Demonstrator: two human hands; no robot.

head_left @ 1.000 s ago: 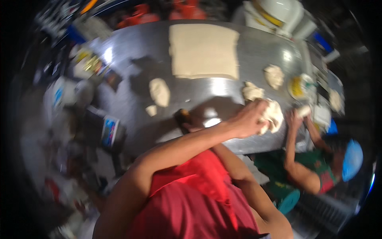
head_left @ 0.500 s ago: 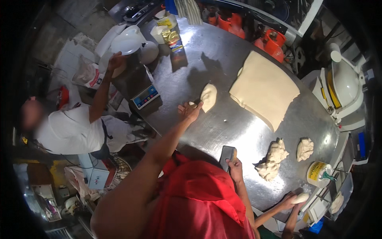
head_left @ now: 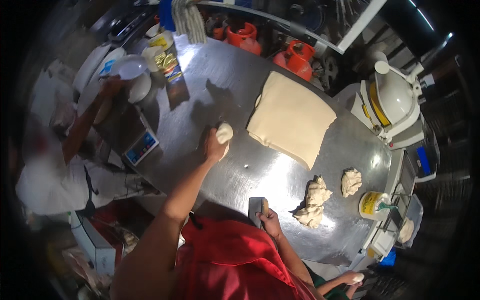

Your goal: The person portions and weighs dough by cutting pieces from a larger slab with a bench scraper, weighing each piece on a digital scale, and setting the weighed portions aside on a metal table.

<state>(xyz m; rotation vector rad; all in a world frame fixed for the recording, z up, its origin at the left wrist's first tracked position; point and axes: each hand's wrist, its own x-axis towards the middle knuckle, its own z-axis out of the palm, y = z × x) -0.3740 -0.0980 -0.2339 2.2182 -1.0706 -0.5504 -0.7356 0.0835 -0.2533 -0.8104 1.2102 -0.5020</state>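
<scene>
My left hand [head_left: 214, 147] is closed around a small lump of pale dough [head_left: 225, 132], which bulges out past the fingers above the steel worktable [head_left: 210, 107]. Close to my red apron, my right hand [head_left: 270, 223] grips a dough scraper [head_left: 257, 210] by its light-coloured handle, its flat grey blade near the table's front edge. A large folded slab of smooth dough [head_left: 292, 117] lies to the right of my left hand. Rough dough chunks [head_left: 313, 202] rest on the table to the right of the scraper, and another chunk [head_left: 351, 182] sits a little apart.
A digital scale [head_left: 142, 147] stands at the table's left, by a co-worker holding a white bowl [head_left: 129, 67]. A tub [head_left: 374, 205] stands at the right edge. Another person's hands [head_left: 352, 278] hold dough at lower right. A white machine [head_left: 392, 97] and orange gas cylinders [head_left: 299, 59] stand beyond.
The view has shifted, moving the scene leftward. My left hand, earlier touching the dough lump's lower edge, now wraps around it. My right hand still holds the scraper.
</scene>
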